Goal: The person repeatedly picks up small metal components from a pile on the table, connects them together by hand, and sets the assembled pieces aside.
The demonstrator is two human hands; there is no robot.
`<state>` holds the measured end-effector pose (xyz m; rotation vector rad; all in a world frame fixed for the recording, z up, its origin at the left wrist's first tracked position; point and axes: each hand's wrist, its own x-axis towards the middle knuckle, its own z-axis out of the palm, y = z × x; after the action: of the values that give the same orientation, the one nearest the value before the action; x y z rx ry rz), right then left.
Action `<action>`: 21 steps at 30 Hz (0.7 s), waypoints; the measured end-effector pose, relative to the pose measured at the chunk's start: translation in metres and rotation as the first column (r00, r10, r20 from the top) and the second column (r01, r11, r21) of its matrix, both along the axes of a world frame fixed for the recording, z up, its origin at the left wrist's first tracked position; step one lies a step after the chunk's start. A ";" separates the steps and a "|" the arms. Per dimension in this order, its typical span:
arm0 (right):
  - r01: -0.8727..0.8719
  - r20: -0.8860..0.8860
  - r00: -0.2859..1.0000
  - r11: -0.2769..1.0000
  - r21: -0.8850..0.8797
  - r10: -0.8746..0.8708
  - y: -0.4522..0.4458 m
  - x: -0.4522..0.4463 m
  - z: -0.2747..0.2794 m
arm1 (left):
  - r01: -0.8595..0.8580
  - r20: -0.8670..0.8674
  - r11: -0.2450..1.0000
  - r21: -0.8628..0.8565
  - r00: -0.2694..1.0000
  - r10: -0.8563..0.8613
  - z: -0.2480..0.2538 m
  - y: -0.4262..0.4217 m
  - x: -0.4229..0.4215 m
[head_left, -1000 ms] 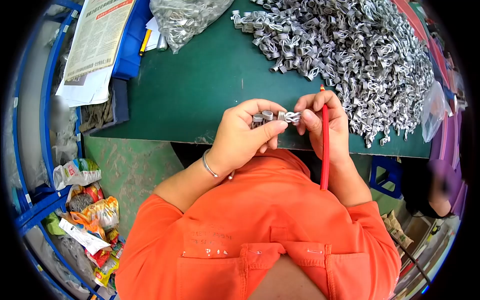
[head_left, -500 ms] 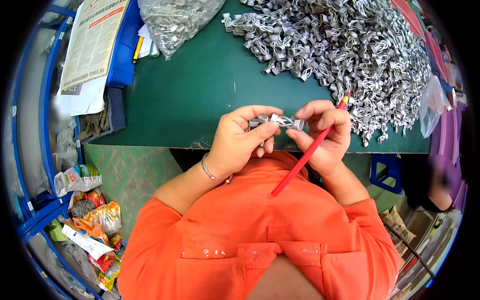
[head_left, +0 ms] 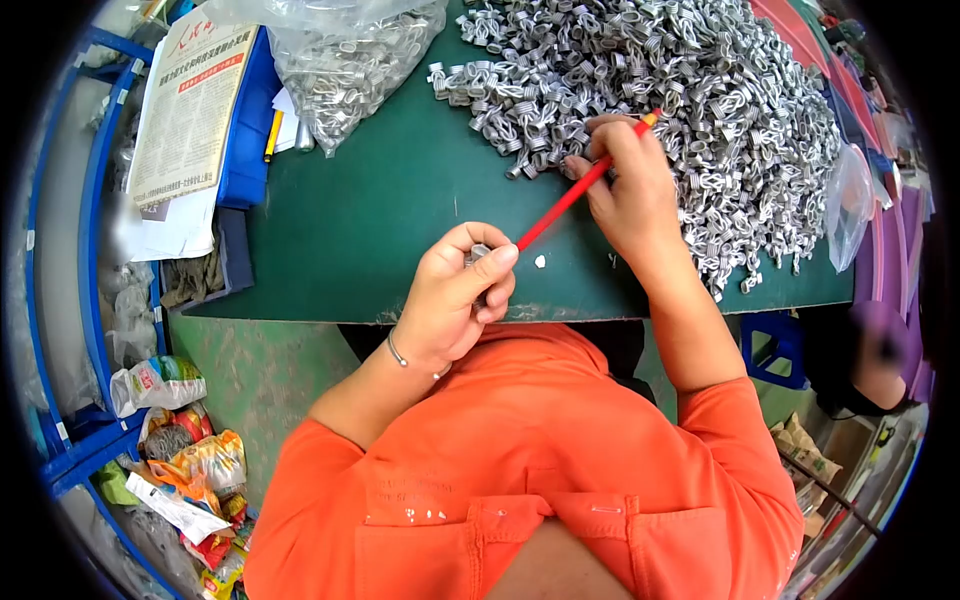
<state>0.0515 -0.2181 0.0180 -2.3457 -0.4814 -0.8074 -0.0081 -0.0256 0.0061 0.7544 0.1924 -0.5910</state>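
My left hand [head_left: 455, 290] is closed around small silver metal pieces [head_left: 480, 256], partly hidden by its fingers, above the front edge of the green table [head_left: 380, 215]. My right hand [head_left: 630, 185] holds a red pencil [head_left: 562, 206] slanting between its fingers, the yellow and red end up to the right and the other end by my left fingertips. The right fingertips reach the near left side of the large pile of looped silver metal pieces [head_left: 740, 130]. Whether they pinch a piece is too small to tell.
A clear bag of metal pieces [head_left: 355, 85] lies at the back. Left of it are a newspaper [head_left: 195, 110] and a blue bin [head_left: 245, 150]. A blue shelf [head_left: 95, 440] with packets stands at far left; a blue stool [head_left: 775, 345] is under the right side. Another person's arm [head_left: 880, 385] shows at right.
My right hand has left the metal piece near my left hand and moved up and right to the pile, with the pencil. My left hand has moved slightly down and left, its fingers closed around the pieces.
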 end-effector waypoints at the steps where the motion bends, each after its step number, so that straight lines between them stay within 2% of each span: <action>1: -0.004 -0.072 0.997 1.000 0.010 0.005 0.000 0.001 -0.006 | -0.004 -0.008 1.000 0.004 1.000 0.004 0.000 0.000 0.000; 2: -0.011 -0.142 0.990 1.000 0.020 0.014 0.000 0.003 -0.009 | -0.005 -0.002 1.000 0.004 1.000 0.005 0.001 0.001 0.000; 5: -0.079 -0.151 0.984 0.992 0.103 0.094 -0.001 0.001 -0.009 | -0.050 0.055 0.996 0.077 0.997 0.046 0.001 0.001 -0.001; 6: -0.035 -0.213 0.975 0.994 0.103 0.057 -0.001 -0.001 -0.008 | -0.067 0.089 0.991 0.119 0.994 0.057 0.001 0.001 -0.001; 10: -0.076 -0.160 0.983 0.994 0.073 0.087 -0.003 0.000 -0.006 | -0.085 0.182 0.975 0.205 0.982 0.048 0.001 0.000 0.000; 12: -0.138 -0.196 0.965 0.972 0.188 0.175 -0.004 0.000 -0.010 | -0.091 0.202 0.969 0.229 0.978 0.044 0.000 0.000 0.001; 13: -0.140 -0.198 0.964 0.972 0.190 0.178 -0.004 -0.001 -0.011 | -0.093 0.219 0.963 0.252 0.975 0.037 0.000 -0.001 0.001; 15: -0.162 -0.230 0.905 0.791 0.591 0.357 -0.002 -0.005 -0.013 | -0.135 0.282 0.937 0.322 0.958 0.041 0.000 -0.004 0.002; 16: -0.153 -0.212 0.861 0.635 0.757 0.461 0.001 -0.007 -0.014 | -0.182 0.347 0.905 0.384 0.937 0.041 -0.001 -0.007 0.003; 17: -0.150 -0.183 0.819 0.511 0.846 0.543 0.004 -0.010 -0.009 | -0.188 0.345 0.902 0.388 0.937 0.047 -0.002 -0.011 0.004; 19: -0.002 -0.253 0.626 0.326 0.945 0.738 0.005 -0.014 -0.005 | -0.316 0.519 0.848 0.425 0.853 0.057 -0.004 -0.018 0.005; 21: 0.014 -0.230 0.598 0.276 0.961 0.768 0.008 -0.014 -0.004 | -0.333 0.510 0.850 0.407 0.855 0.091 -0.001 -0.018 0.004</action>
<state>0.0375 -0.2098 0.0144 -1.1183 -0.1888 0.1801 -0.0037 -0.0433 0.0050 1.3262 -0.0373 -0.1124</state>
